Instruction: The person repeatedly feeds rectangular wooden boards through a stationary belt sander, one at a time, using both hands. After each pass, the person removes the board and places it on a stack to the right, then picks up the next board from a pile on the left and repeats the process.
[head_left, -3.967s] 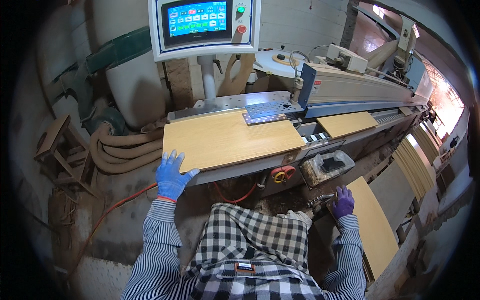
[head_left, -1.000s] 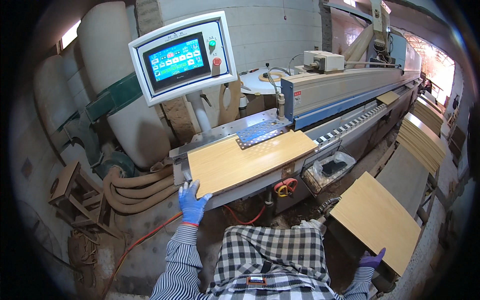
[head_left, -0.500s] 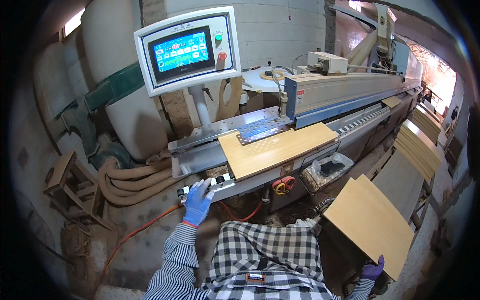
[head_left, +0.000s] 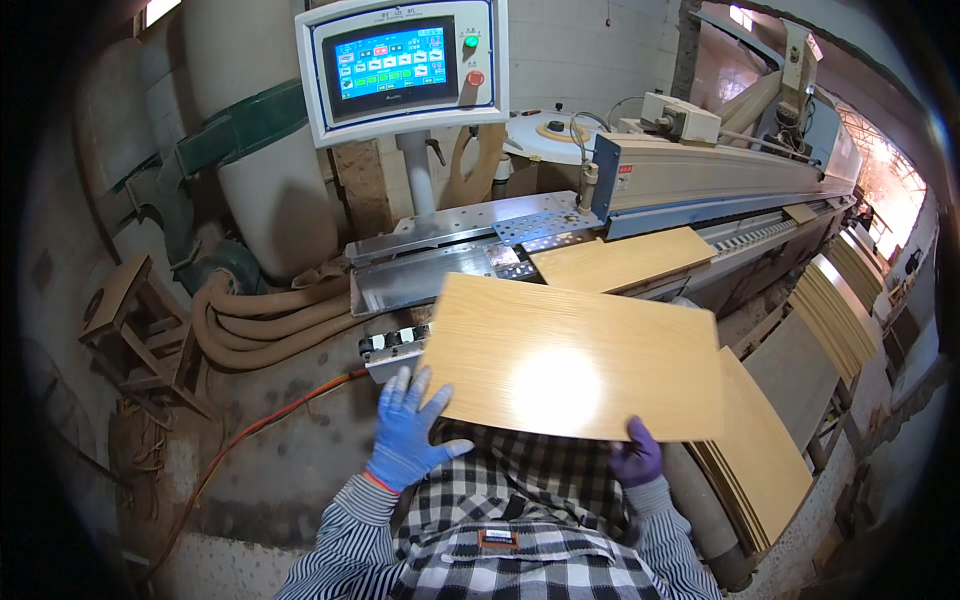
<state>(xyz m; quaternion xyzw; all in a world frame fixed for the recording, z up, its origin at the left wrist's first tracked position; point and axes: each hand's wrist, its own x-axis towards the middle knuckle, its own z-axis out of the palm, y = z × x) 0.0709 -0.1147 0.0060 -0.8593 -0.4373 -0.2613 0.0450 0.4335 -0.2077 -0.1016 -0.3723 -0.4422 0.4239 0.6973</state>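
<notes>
Right hand (head_left: 637, 457) is gripping a tan panel (head_left: 575, 358), mid-frame; left hand (head_left: 408, 437), splayed wide, is flanking its lower-left corner, ideally supporting it level.

A rectangular yellowish wood-grain panel (head_left: 575, 358) is held, glossy face up.

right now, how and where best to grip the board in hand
Probably by the near edge of the board, from the person's side: it is a broad, flat panel, and that edge faces the checked garment. The right hand has its thumb there; the left hand, spread by the near left corner, could steady that end.
</notes>
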